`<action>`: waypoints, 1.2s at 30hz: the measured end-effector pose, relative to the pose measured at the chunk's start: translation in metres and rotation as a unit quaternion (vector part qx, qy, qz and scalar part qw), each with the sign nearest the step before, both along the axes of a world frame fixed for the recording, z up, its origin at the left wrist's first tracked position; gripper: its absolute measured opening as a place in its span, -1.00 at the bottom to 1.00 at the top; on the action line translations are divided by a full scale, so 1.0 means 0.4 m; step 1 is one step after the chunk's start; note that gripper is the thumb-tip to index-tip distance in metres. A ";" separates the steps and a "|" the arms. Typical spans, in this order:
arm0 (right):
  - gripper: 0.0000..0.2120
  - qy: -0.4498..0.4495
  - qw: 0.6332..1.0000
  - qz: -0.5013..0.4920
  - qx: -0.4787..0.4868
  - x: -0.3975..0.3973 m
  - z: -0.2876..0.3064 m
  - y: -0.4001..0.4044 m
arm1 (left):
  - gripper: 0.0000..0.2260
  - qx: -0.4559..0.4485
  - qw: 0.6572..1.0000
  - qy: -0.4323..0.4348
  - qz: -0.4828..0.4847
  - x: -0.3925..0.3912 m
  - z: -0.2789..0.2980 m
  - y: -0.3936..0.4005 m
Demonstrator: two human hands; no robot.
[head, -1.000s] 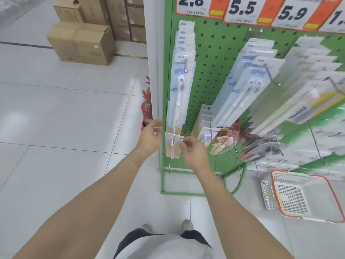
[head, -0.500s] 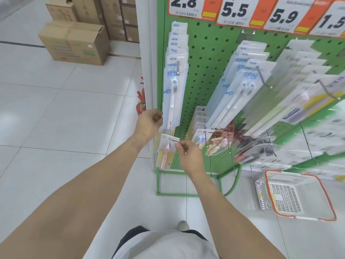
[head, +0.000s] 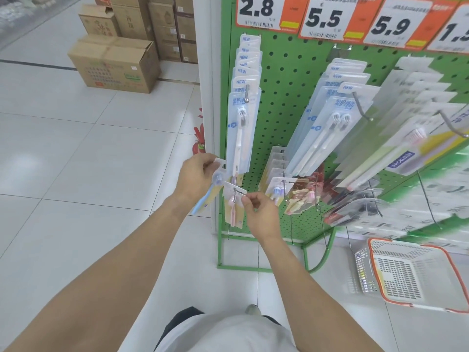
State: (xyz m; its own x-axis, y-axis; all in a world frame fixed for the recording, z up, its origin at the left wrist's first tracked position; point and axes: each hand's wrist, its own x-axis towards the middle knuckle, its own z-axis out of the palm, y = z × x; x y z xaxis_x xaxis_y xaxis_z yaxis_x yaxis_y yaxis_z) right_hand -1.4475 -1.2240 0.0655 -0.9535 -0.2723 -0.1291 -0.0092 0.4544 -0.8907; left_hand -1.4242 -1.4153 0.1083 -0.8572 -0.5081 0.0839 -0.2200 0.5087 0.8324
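Observation:
My left hand [head: 196,175] grips a carded blue toothbrush pack [head: 206,196] by its top, just left of the green pegboard rack [head: 286,80]. The pack hangs down and left from my fingers, off any hook. My right hand [head: 260,212] pinches the top edge of a pink toothbrush pack [head: 233,212] that hangs on a low metal hook [head: 234,190] at the rack's left side. Above that hook hangs a long row of white toothbrush packs [head: 242,128].
More toothbrush packs [head: 327,128] hang on hooks across the rack, under price signs [head: 322,19]. A white and orange shopping basket [head: 411,273] sits on the floor at the right. Cardboard boxes [head: 114,64] are stacked at the back left. A red fire extinguisher [head: 199,141] stands behind the white post.
My left hand has drawn the blue pack away from the hook, to the left and up. My right hand stays at the pink pack on the hook.

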 end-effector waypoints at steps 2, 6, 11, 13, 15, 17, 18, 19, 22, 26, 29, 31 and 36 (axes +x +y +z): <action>-0.87 -0.005 1.000 -0.003 -0.004 0.003 0.003 0.001 | -0.84 -0.004 1.000 -0.002 0.017 0.024 0.002 -0.006; -0.81 -0.015 1.000 -0.017 -0.007 0.011 0.002 0.003 | -0.88 0.026 0.998 0.002 0.062 0.090 0.011 -0.011; -0.87 -0.033 0.999 0.007 -0.002 0.037 -0.010 0.061 | -0.86 0.092 0.988 0.007 0.127 0.203 -0.007 0.018; -0.92 -0.075 0.996 0.045 -0.024 0.061 -0.014 0.089 | -0.84 0.168 0.973 -0.001 0.158 0.241 -0.038 0.048; -0.92 -0.135 0.985 0.098 -0.053 0.091 -0.020 0.102 | -0.86 0.274 0.945 0.002 0.178 0.268 -0.053 0.090; -0.86 -0.182 0.968 0.160 -0.058 0.121 -0.022 0.113 | -0.87 0.369 0.912 0.000 0.179 0.290 -0.060 0.136; -0.83 -0.201 0.959 0.192 -0.055 0.135 -0.017 0.123 | -0.86 0.409 0.895 -0.003 0.177 0.300 -0.060 0.160; -0.80 -0.219 0.949 0.221 -0.049 0.141 -0.013 0.135 | -0.86 0.438 0.882 -0.005 0.173 0.309 -0.059 0.180; -0.82 -0.270 0.926 0.255 -0.057 0.143 0.002 0.168 | -0.84 0.468 0.870 -0.003 0.156 0.321 -0.056 0.215; -0.59 -0.275 0.928 0.240 -0.075 0.154 -0.004 0.182 | -0.76 0.470 0.880 -0.025 0.071 0.337 -0.046 0.234; -0.81 -0.295 0.923 0.213 -0.125 0.167 0.004 0.179 | -0.74 0.453 0.890 -0.046 0.020 0.350 -0.043 0.259; -0.81 -0.302 0.919 0.214 -0.135 0.170 0.015 0.174 | -0.76 0.449 0.891 -0.037 0.054 0.356 -0.046 0.271; -0.77 -0.320 0.906 0.245 -0.131 0.170 0.022 0.182 | -0.77 0.458 0.884 -0.027 0.092 0.362 -0.046 0.274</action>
